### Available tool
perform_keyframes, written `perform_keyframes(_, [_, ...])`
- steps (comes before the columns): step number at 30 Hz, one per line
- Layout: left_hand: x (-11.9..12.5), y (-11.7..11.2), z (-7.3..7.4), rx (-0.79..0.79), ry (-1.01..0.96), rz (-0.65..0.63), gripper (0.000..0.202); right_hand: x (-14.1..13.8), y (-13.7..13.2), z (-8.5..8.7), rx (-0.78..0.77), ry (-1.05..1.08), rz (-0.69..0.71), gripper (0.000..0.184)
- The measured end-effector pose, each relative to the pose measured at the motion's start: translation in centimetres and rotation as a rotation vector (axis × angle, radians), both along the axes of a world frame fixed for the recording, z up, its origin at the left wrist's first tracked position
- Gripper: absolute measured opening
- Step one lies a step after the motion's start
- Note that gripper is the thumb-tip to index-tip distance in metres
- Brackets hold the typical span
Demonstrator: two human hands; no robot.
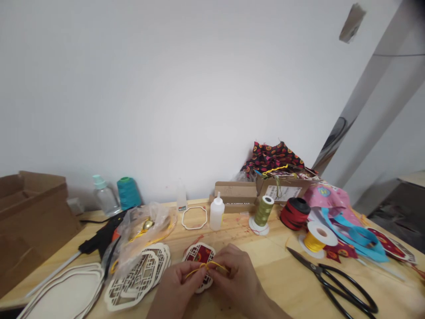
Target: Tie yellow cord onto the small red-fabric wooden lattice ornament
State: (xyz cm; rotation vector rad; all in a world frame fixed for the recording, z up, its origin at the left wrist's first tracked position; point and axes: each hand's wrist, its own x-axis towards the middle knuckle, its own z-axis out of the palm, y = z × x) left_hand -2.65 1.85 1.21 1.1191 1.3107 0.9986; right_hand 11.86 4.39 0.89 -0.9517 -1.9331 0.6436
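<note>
My left hand (174,288) and my right hand (237,277) meet low in the middle of the view, both pinched on a thin yellow cord (206,266) knotted between the fingertips. Directly under the cord lies a white lattice frame with red patterned fabric (199,254) on the wooden table (285,279). A stack of bare white lattice frames (139,277) lies just left of my left hand.
Black scissors (335,283) lie at the right. Behind stand a white glue bottle (217,213), green thread spool (263,212), red ribbon roll (295,213), yellow cord spool (315,239), a teal spool (128,193). A glue gun (99,237) and cardboard box (29,212) sit left.
</note>
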Motion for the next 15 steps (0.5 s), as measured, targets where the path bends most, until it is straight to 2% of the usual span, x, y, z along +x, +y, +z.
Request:
perform_keyframes(5, [0.1, 0.0, 0.2, 0.013, 0.076, 0.008, 0.023, -0.1, 0.0, 0.1, 0.043, 0.008, 0.023, 0.005])
perform_keyframes(8, [0.1, -0.1, 0.6, 0.016, 0.055, -0.009, 0.023, -0.1, -0.1, 0.2, 0.004, -0.006, -0.006, 0.004])
perform_keyframes(10, [0.3, -0.2, 1.0, 0.007, 0.044, -0.01, 0.023, -0.1, -0.2, 0.3, -0.026, -0.012, -0.014, 0.01])
perform_keyframes(12, [0.4, -0.3, 1.3, 0.012, 0.063, -0.009, 0.022, -0.1, -0.4, 0.3, -0.036, 0.006, 0.013, 0.016])
perform_keyframes(15, [0.5, -0.4, 1.6, 0.049, 0.122, -0.034, 0.022, -0.1, -0.4, 0.1, -0.038, 0.043, 0.06, 0.015])
